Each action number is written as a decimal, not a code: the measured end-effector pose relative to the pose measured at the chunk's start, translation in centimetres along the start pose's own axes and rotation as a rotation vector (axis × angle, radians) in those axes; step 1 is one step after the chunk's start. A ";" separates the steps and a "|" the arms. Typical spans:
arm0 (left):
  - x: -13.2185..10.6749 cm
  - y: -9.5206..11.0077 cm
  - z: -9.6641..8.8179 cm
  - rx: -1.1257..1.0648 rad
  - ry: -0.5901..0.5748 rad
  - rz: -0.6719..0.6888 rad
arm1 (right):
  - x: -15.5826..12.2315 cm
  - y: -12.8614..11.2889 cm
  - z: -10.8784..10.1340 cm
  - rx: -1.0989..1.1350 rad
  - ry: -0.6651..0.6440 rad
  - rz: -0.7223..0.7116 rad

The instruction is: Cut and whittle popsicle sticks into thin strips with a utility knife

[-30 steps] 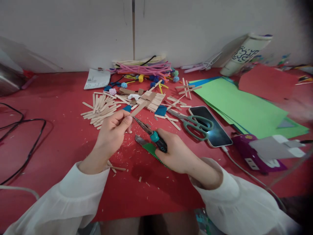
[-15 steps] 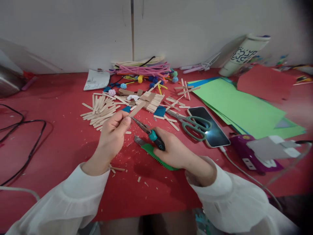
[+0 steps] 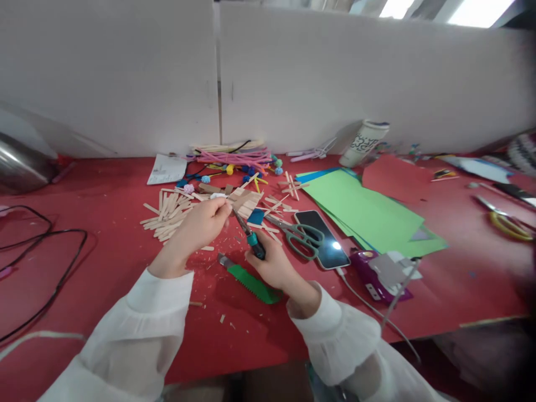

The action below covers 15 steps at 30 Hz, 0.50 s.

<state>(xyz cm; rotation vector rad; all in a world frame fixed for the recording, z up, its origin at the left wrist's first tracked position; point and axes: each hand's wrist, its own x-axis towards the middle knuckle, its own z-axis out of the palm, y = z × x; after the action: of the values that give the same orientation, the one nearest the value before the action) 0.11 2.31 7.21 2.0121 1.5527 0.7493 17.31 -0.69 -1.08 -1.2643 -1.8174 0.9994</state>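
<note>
My left hand (image 3: 200,225) pinches a wooden craft stick (image 3: 237,202) above the red table (image 3: 104,268). My right hand (image 3: 272,265) is closed round the teal-and-black handles of small pliers (image 3: 250,234), whose jaws point up at the stick. A green utility knife (image 3: 249,280) lies on the table just under my right hand. Loose wooden sticks (image 3: 167,209) are piled to the left of my left hand, and wood chips are scattered beneath both hands.
Green-handled scissors (image 3: 304,235) and a lit phone (image 3: 321,245) lie right of my hands. Green paper (image 3: 368,215) and red paper (image 3: 396,181) are farther right, a purple device (image 3: 379,273) with a cable beside them. Pipe cleaners (image 3: 237,158) and a cup (image 3: 363,143) sit by the wall. Black cables (image 3: 50,262) run at left.
The camera has tilted up and pulled back, showing more of the wall and table. Both hands have moved closer together, with the pliers' jaws now at the stick.
</note>
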 end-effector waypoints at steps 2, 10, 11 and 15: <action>0.3 -0.1 0.3 0.016 0.008 0.011 | 0.3 0.3 0.3 0.021 0.011 0.009; 0.2 0.1 0.5 -0.015 0.046 0.029 | 1.6 -0.5 0.3 0.001 0.085 0.035; 0.3 0.1 0.3 -0.025 0.047 0.028 | 1.7 -0.7 0.2 -0.018 0.088 0.027; 0.7 -0.1 0.3 -0.072 0.059 -0.005 | 2.0 -0.9 0.1 -0.057 0.108 0.007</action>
<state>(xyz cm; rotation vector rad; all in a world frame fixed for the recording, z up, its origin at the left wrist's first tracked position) 0.41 3.04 7.01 1.9494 1.5408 0.8581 16.31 1.01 -0.06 -1.3337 -1.7706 0.8717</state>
